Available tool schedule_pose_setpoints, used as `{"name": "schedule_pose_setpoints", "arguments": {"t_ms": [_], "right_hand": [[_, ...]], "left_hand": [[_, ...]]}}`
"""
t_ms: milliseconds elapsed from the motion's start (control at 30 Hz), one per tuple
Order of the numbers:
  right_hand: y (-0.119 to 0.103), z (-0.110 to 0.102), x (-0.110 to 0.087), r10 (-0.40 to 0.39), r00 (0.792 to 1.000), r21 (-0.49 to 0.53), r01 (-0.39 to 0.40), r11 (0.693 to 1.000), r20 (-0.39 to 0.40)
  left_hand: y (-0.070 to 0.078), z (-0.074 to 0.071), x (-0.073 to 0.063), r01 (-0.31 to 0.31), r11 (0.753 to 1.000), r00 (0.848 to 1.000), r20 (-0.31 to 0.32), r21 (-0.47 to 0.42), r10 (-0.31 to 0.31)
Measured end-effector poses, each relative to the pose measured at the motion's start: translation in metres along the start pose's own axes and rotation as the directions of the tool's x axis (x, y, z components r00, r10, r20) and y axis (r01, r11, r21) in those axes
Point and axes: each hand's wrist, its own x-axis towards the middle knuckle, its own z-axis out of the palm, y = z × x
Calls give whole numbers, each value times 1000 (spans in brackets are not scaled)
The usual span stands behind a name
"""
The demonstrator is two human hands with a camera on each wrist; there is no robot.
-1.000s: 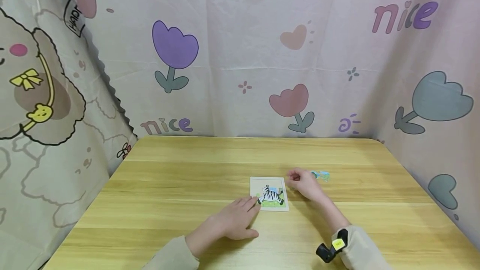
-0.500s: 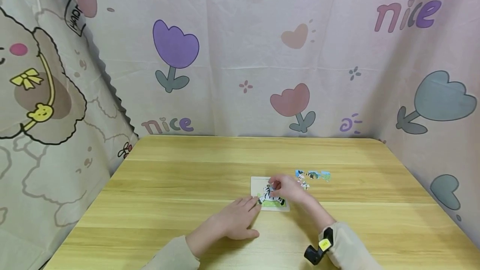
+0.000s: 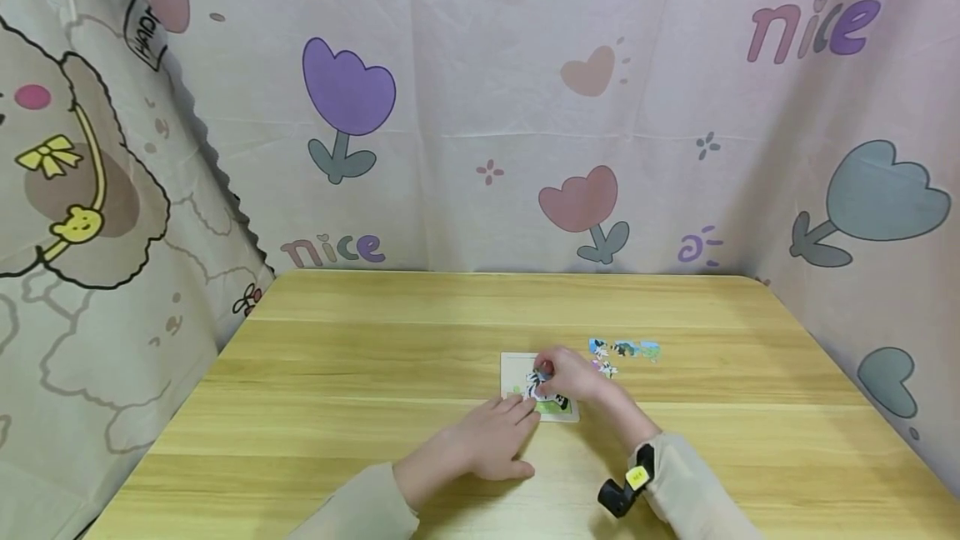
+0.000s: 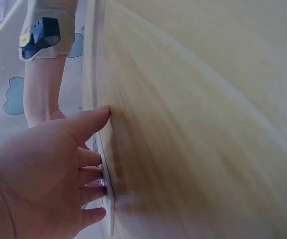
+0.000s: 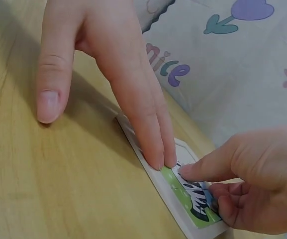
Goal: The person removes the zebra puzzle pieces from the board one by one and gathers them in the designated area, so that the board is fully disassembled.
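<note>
A small white-framed jigsaw board (image 3: 517, 363) with a partly assembled zebra picture (image 5: 197, 199) lies mid-table. My left hand (image 3: 497, 440) rests flat at its near left edge, fingertips on the green lower part of the picture; in the left wrist view the left hand (image 4: 44, 174) has its thumb apart from the board. Over the upper middle of the picture, my right hand (image 3: 567, 373) pinches a puzzle piece between thumb and curled fingers. In the right wrist view the right hand (image 5: 257, 179) has its thumb on the zebra; its fingers mostly hide the piece.
Several loose puzzle pieces (image 3: 625, 348) lie right of the board, behind the right hand, one with a zebra part (image 3: 606, 368) nearer to it. The wooden table (image 3: 360, 357) meets a patterned curtain (image 3: 450, 107) at the back. A black camera (image 3: 626, 490) sits on the right sleeve.
My right hand has moved left from beside the board to over the zebra picture, uncovering loose pieces behind it. My left hand has shifted slightly right, its fingers farther onto the picture.
</note>
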Motion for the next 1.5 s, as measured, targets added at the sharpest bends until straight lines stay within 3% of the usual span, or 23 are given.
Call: {"name": "schedule_pose_setpoints", "arguments": {"t_ms": [200,367,600,867,1267,1500], "right_hand": [[-3,-1,-1,-4,1000,49,4,999,1],[0,0,-5,-6,999,161,12,987,-36],[10,2,-9,34,991,349,14,937,-130],[21,-9,-18,63,982,475,30,879,-179],[64,-49,-52,122,964,448,-4,894,-235],[92,-63,-64,194,939,323,-97,942,-285]], "left_hand": [[-1,-1,3,5,1000,1000,10,27,-5],[-1,-2,3,5,999,1000,3,40,-6],[-2,-1,4,1,1000,1000,-1,30,-1],[-1,2,3,5,1000,1000,-5,26,-5],[-2,4,-4,7,1000,1000,-15,1,-7],[-7,5,-9,24,999,1000,-5,-26,-24]]}}
